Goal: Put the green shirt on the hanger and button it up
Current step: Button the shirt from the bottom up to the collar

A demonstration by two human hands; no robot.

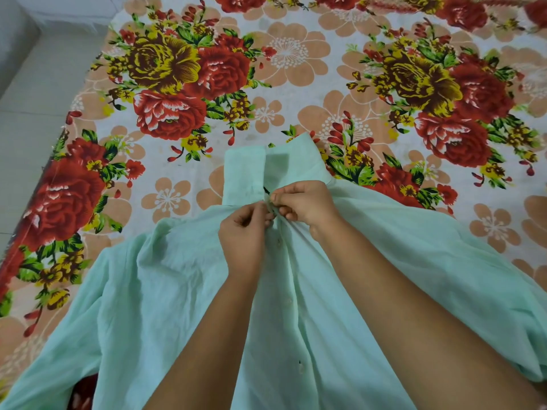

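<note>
Our forearms [207,335] cross the green shirt [165,291], spread front-up on the flowered bedsheet [296,84]. Left hand [242,235] and right hand [307,205] each pinch its front edge just below the collar [245,173]. We judge the top button in hand; next, we push it through its hole.

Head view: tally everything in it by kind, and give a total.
green shirt: 1
hands: 2, the left hand and the right hand, both pinching the shirt's front edge below the collar
buttons showing below the hands: 3
floral bedsheet: 1
Total: 7
</note>
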